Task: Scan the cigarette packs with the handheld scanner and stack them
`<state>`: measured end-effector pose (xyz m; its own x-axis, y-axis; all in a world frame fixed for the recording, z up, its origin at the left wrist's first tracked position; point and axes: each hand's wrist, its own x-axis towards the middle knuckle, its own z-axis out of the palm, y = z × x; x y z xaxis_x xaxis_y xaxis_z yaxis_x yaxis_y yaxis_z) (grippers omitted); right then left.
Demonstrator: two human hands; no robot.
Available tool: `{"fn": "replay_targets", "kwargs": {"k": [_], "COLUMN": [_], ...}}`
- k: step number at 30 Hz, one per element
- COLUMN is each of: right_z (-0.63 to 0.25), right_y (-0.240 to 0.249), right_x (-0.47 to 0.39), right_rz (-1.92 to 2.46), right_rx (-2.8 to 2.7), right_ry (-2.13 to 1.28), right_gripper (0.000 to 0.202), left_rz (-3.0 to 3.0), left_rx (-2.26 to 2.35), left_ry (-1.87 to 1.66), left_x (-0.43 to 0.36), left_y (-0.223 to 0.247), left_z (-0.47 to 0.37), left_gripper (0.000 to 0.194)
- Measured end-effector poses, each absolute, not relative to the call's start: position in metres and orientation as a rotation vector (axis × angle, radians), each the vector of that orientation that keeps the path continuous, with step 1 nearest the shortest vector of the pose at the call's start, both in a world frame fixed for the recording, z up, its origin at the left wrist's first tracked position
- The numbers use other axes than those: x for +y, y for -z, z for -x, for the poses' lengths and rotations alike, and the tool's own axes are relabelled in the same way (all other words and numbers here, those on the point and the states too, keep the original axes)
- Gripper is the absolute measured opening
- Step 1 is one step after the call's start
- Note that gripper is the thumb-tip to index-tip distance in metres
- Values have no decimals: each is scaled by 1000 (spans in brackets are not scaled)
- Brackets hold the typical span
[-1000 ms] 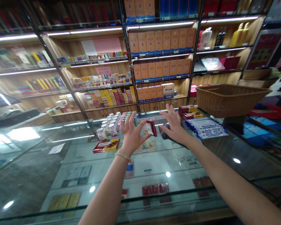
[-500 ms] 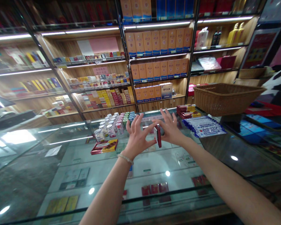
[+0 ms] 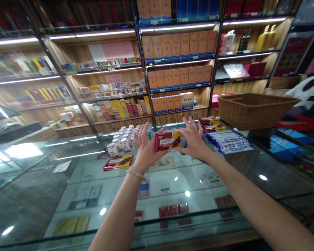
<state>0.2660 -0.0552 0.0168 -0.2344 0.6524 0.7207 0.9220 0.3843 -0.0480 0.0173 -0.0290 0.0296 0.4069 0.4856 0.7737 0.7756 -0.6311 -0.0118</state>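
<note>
A red and yellow packet (image 3: 167, 141) is held up above the glass counter, its printed broad face toward me. My left hand (image 3: 146, 146) grips its left end between thumb and fingers, the other fingers raised. At the packet's right end, my right hand (image 3: 195, 141) pinches the yellow part with thumb and index finger. Similar red and yellow packets (image 3: 117, 162) lie on the counter to the left, beside rows of small jars (image 3: 125, 144). Another stack of red packets (image 3: 209, 124) stands to the right, behind a spread of blue and white packets (image 3: 230, 141).
A wicker basket (image 3: 256, 111) stands on the counter at the right. Lit shelves (image 3: 180, 62) with boxes and bottles line the back. The glass counter (image 3: 183, 181) has goods beneath its top, and its front edge runs below my arms.
The packet has turned from edge-on to show its broad printed face. My left hand has shifted slightly left, and my right hand now holds the yellow end.
</note>
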Motion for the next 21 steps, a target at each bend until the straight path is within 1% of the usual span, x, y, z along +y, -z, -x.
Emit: {"fn": "replay_targets", "kwargs": {"k": [3,4,5,6,7,10,12,16,21], "right_z": [-267,-267,-268,-268,-269,-270,-271,-272,-268], "right_y": [-17,-17,-17,-17,-17,-17,-16,-12,-12], "right_x": [-55,-55,-55,-55,-55,-54,-53,-51,-50], "right_rz": [1356,1360,1365,1369,1373,1383,1380,1360,1358], "right_rx": [-1963,-1956,-1950,-1947,-1948,-1960,-1970,-1973,-1928], "right_ry": [541,550,559,567,573,587,597,617,613], "right_gripper": [65,65,64,63,62,61,61,61,65], "left_rz": [2239,2227,2221,2220,2224,2238,2240,2230,2223], "left_rx": [-1195,-1223,-1238,-1240,-1235,-1214,-1205,-1207,-1271], "left_ry": [1157,1174,1183,1178,1159,1069,1029,1014,1008], "left_x": [-21,-19,-18,-18,-18,-22,-23,-23,-23], "left_y": [-25,-24,-23,-23,-24,-26,-27,-29,-36], "left_z": [-14,-13,-12,-11,-10,-7,-6,-5,1], "left_gripper": [117,123,125,123,116,89,77,71,72]}}
